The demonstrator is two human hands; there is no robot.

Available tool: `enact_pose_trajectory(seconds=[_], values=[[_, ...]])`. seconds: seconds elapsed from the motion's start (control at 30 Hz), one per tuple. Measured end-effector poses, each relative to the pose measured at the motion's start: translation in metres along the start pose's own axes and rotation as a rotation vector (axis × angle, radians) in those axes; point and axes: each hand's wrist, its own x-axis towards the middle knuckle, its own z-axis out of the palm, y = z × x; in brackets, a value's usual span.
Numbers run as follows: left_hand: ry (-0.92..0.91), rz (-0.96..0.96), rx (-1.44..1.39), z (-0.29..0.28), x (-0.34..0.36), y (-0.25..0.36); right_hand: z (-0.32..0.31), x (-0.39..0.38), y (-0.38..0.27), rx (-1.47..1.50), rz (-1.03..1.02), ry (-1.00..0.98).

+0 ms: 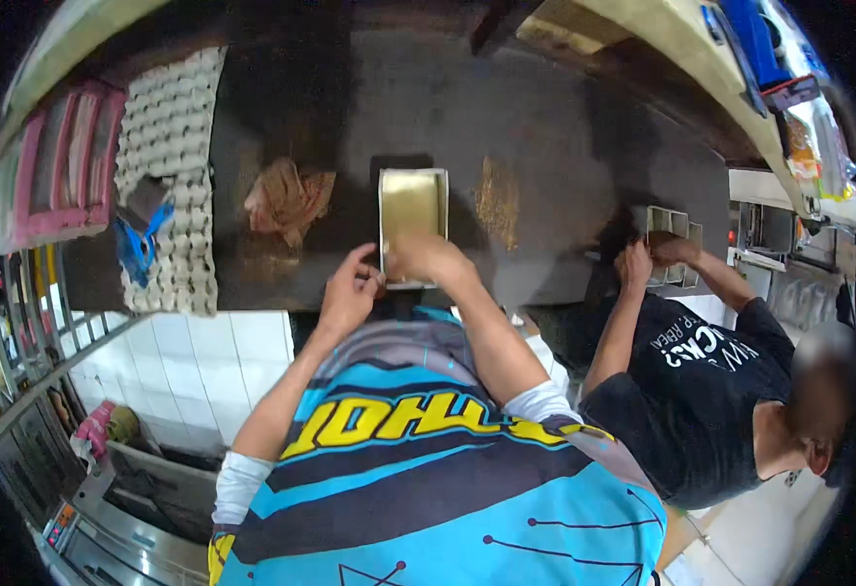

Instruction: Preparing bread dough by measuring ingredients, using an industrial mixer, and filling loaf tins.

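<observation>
A rectangular loaf pan (pixel 414 200) with pale walls and a golden inside stands on the dark table in front of me. At its near left corner is my left hand (pixel 351 285), with bent fingers held apart. The fingertips are close to the pan's edge; whether they touch it is unclear. My right hand (pixel 430 260) reaches over the near end of the pan and covers part of its inside. Its fingers are smeared by motion, so I cannot make out anything in them.
Left of the pan lies a crumpled brown cloth (pixel 289 200), then egg trays (pixel 169 146) with a blue item (pixel 142 249) on them. Pink-framed containers (pixel 66 166) stand at far left. Brown crumbs (pixel 497 203) lie right. A co-worker (pixel 692 391) handles several joined pans (pixel 668 223).
</observation>
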Motion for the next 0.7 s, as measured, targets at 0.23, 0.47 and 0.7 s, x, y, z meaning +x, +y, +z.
enact_pose_trajectory(seconds=[0.23,0.47,0.7], values=[[-0.011,-0.041,-0.080,-0.006,0.007,0.017,-0.007,-0.004,-0.002,0.091,0.031,0.046],[-0.016,-0.080,-0.138,-0.003,0.002,0.006,-0.004,-0.008,0.007,0.108,0.037,0.027],[-0.038,-0.054,-0.044,-0.007,0.005,0.002,0.010,0.003,0.002,0.065,-0.010,0.175]])
